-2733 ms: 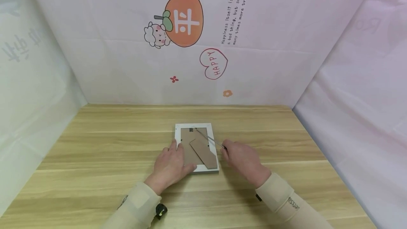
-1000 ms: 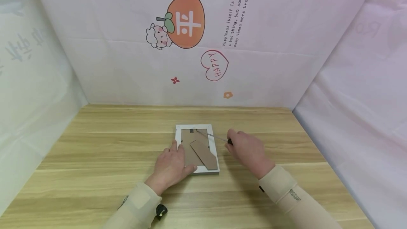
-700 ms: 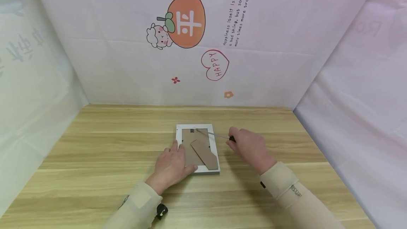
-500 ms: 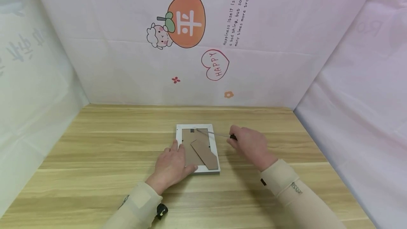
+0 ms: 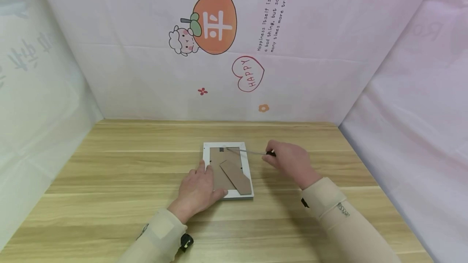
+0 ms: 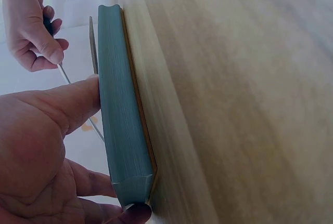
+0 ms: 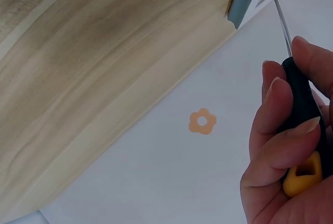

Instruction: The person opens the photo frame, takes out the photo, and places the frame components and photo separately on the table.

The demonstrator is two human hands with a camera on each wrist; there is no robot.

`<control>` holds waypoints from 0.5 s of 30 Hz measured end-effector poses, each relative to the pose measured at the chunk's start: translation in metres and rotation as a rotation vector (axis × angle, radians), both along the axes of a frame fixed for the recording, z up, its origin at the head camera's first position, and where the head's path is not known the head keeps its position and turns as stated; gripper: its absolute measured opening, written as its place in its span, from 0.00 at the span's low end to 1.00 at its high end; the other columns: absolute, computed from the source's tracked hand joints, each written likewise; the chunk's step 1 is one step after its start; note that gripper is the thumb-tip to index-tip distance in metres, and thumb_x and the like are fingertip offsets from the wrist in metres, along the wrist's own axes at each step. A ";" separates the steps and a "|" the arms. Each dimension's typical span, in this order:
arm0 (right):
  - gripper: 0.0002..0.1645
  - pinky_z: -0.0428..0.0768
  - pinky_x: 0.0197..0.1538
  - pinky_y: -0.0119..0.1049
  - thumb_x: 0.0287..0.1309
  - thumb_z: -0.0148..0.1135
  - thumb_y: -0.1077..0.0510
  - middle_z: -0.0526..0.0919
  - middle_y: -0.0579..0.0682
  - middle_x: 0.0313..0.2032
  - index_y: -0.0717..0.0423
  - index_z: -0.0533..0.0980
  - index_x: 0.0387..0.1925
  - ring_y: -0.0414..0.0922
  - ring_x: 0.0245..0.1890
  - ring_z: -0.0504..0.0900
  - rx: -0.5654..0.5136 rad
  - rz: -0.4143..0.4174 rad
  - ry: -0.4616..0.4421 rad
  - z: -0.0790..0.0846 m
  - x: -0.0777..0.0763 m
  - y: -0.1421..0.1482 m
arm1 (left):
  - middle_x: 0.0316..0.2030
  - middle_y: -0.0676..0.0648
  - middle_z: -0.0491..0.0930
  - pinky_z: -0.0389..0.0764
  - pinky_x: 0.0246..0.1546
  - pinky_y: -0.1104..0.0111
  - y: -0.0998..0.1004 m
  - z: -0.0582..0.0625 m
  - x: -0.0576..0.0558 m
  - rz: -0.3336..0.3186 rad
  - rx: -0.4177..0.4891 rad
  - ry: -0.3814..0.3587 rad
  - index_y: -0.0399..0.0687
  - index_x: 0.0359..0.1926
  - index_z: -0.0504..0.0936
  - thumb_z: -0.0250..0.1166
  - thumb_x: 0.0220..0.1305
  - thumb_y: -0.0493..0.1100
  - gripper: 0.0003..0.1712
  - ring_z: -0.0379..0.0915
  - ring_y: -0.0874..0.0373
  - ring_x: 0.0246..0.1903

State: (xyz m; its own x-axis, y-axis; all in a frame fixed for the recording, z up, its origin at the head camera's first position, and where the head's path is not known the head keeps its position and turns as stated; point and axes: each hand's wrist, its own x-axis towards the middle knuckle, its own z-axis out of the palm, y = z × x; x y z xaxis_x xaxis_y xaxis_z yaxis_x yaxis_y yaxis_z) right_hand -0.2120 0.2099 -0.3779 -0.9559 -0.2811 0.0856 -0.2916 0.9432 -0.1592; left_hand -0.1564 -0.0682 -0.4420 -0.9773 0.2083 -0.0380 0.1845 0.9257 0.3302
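Observation:
A white picture frame (image 5: 246, 165) lies face down on the wooden table, its brown backboard (image 5: 219, 175) and slanted stand leg (image 5: 237, 178) showing. My left hand (image 5: 195, 190) rests on its lower left corner, fingers along the left rim and thumb on the near rim. In the left wrist view the frame's side (image 6: 122, 99) looks blue-green. With my right hand (image 5: 292, 161) I grip a screwdriver (image 7: 299, 94) by its dark and yellow handle. Its thin metal shaft (image 5: 252, 152) reaches left over the far rim, tip near a small fastener by the dark hanger tab (image 5: 221, 149).
Wood-grained table (image 5: 120, 173) surrounds the frame. A white printed cloth (image 5: 146, 84) stands behind it, and pale cloth walls (image 5: 409, 104) close in both sides. A black strap piece (image 5: 186, 242) sits at my left cuff.
My right hand has moved away from me and slightly right, swinging the screwdriver's shaft closer to level across the frame. Its tip stays near the same spot. The left hand and frame hold still.

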 end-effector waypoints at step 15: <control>0.15 0.76 0.26 0.36 0.66 0.69 0.43 0.90 0.42 0.36 0.46 0.81 0.47 0.38 0.28 0.81 0.007 -0.016 -0.061 -0.002 -0.001 0.005 | 0.76 0.26 0.58 0.75 0.63 0.45 0.000 0.000 0.000 -0.005 -0.006 -0.001 0.31 0.74 0.67 0.69 0.62 0.70 0.56 0.71 0.32 0.64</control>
State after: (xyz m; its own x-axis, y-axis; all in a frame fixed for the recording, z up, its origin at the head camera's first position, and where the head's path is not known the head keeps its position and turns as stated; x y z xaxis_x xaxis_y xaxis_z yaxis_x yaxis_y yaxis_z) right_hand -0.2130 0.2146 -0.3797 -0.9635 -0.2665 0.0252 -0.2669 0.9488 -0.1691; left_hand -0.1564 -0.0684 -0.4420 -0.9763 0.2128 -0.0398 0.1888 0.9266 0.3252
